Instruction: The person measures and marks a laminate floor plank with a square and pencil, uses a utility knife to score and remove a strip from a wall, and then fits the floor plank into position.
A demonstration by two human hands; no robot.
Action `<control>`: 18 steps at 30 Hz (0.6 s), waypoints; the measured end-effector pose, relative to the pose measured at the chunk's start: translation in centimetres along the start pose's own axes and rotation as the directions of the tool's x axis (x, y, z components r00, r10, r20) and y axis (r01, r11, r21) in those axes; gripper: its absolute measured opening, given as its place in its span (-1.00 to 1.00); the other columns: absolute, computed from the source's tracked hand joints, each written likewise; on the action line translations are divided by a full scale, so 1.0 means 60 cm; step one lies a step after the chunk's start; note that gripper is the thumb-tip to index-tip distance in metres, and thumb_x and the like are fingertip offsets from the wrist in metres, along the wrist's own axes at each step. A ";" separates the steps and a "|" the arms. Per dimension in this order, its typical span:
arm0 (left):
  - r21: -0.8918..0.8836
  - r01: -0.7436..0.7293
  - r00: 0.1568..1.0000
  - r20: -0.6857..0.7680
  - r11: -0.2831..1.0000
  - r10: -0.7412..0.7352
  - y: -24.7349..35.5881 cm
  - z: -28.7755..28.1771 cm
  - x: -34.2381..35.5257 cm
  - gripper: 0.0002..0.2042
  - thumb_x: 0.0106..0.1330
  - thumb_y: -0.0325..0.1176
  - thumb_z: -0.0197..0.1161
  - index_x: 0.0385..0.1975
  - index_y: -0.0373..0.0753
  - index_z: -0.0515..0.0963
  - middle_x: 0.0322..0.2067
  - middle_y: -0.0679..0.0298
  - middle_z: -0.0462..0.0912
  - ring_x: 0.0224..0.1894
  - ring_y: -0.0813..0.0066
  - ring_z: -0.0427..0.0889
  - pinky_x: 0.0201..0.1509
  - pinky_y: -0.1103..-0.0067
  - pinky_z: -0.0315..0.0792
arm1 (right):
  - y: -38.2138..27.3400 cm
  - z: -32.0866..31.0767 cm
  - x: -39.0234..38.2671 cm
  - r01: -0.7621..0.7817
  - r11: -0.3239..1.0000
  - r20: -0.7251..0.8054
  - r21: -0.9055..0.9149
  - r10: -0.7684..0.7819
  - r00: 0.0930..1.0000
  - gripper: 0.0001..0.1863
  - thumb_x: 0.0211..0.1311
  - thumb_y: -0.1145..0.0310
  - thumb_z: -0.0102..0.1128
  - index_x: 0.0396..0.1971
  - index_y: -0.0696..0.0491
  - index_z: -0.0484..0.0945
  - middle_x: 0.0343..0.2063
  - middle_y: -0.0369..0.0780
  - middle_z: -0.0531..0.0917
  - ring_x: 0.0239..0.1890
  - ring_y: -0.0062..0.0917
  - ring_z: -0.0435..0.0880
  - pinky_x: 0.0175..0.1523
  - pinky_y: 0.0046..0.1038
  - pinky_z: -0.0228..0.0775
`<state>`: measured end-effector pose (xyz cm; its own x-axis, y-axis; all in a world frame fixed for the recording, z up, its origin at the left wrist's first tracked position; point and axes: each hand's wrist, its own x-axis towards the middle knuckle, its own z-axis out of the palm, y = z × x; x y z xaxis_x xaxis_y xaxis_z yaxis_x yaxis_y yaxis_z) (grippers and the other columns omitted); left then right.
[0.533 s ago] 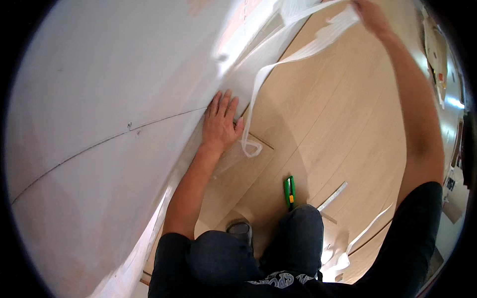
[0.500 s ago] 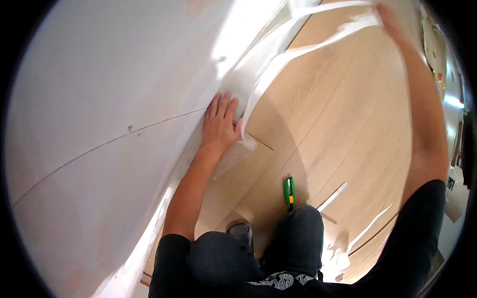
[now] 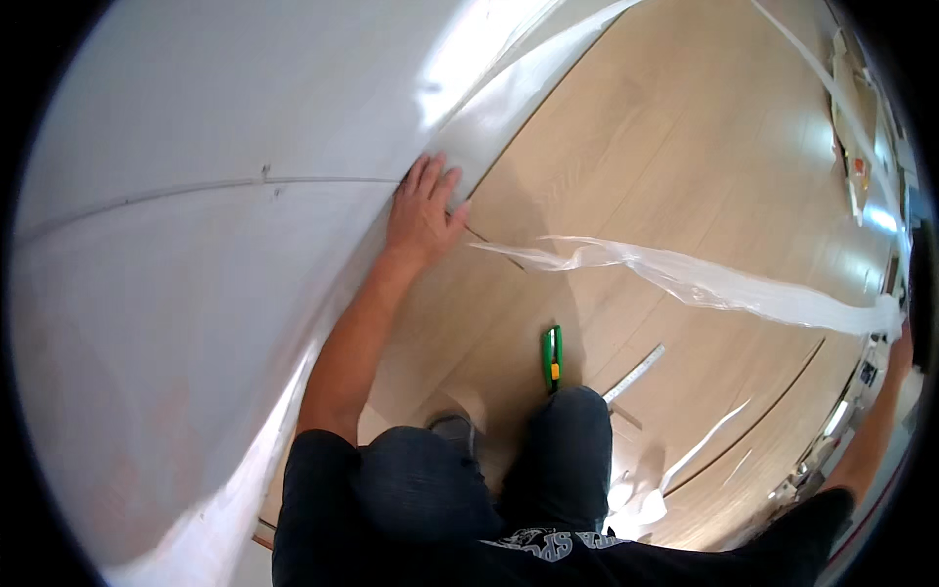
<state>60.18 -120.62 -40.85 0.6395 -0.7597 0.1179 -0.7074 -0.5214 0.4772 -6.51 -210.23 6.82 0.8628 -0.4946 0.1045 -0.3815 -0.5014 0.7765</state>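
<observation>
My left hand (image 3: 423, 217) lies flat with its fingers stretched out, pressing at the seam where the white wall (image 3: 196, 293) meets the floor. At the far right rim my right hand (image 3: 902, 342), small and partly hidden, grips the bunched end of a translucent white strip of plastic film (image 3: 724, 284). The strip stretches across the wood-look floor (image 3: 665, 186), its ragged loose end near my left hand. More whitish sheet (image 3: 494, 132) runs along the board edge beyond my left fingers. A green utility knife (image 3: 554, 357) with an orange slider lies by my knee.
A pale ruler-like strip (image 3: 634, 374) lies right of the knife. White scraps (image 3: 644, 507) sit to the right of my knees. Cardboard-like pieces (image 3: 853, 127) and clutter line the far right. A thin line crosses the wall.
My right hand has swung right and toward me, pulling the film strip across the floor. The strip's end has come away from beside my left hand, which stays at the wall.
</observation>
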 end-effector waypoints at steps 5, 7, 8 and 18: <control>-0.362 0.038 0.999 0.023 0.931 -0.032 0.062 -0.025 -0.011 -0.52 0.42 -0.25 0.26 0.29 -0.25 0.46 0.35 0.03 0.42 0.41 0.03 0.35 0.46 0.21 0.26 | -0.083 -0.178 -0.521 -0.048 0.993 0.518 -0.106 0.097 0.850 -0.50 0.64 0.23 -0.26 0.37 0.19 0.40 0.30 0.05 0.52 0.33 -0.04 0.47 0.43 -0.14 0.27; -0.264 0.008 1.000 0.004 0.964 -0.007 0.076 -0.053 -0.052 -0.53 0.40 -0.28 0.28 0.29 -0.25 0.47 0.35 0.05 0.43 0.40 0.03 0.36 0.45 0.22 0.26 | -0.143 -0.240 -0.667 -0.398 0.909 0.572 0.128 0.260 0.778 -0.56 0.61 0.23 -0.12 0.08 0.29 0.59 0.07 0.12 0.64 0.17 0.02 0.59 0.28 -0.08 0.39; -0.165 -0.016 1.000 0.020 0.986 0.019 0.090 -0.080 -0.070 -0.53 0.39 -0.29 0.28 0.28 -0.25 0.47 0.35 0.06 0.43 0.40 0.03 0.36 0.45 0.22 0.26 | -0.243 -0.240 -0.737 -0.413 0.886 0.620 0.209 0.207 0.757 -0.59 0.61 0.25 -0.11 -0.08 0.31 0.60 -0.15 0.12 0.68 -0.05 0.05 0.65 0.06 -0.05 0.48; -0.062 -0.041 0.996 0.079 0.997 0.045 0.116 -0.143 -0.303 -0.49 0.32 -0.34 0.31 0.30 -0.14 0.46 0.32 0.10 0.44 0.37 0.07 0.39 0.42 0.19 0.26 | -0.173 -0.393 -0.971 -0.581 0.788 0.624 -0.204 0.562 0.543 -0.65 0.55 0.32 -0.09 0.03 0.28 0.53 -0.19 0.11 0.70 -0.15 -0.04 0.72 -0.05 -0.15 0.54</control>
<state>46.21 -107.12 -32.18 0.5810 -0.8109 0.0702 -0.7128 -0.4653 0.5248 -45.00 -159.49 7.31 0.0468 -0.9934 0.1051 -0.7345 0.0371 0.6776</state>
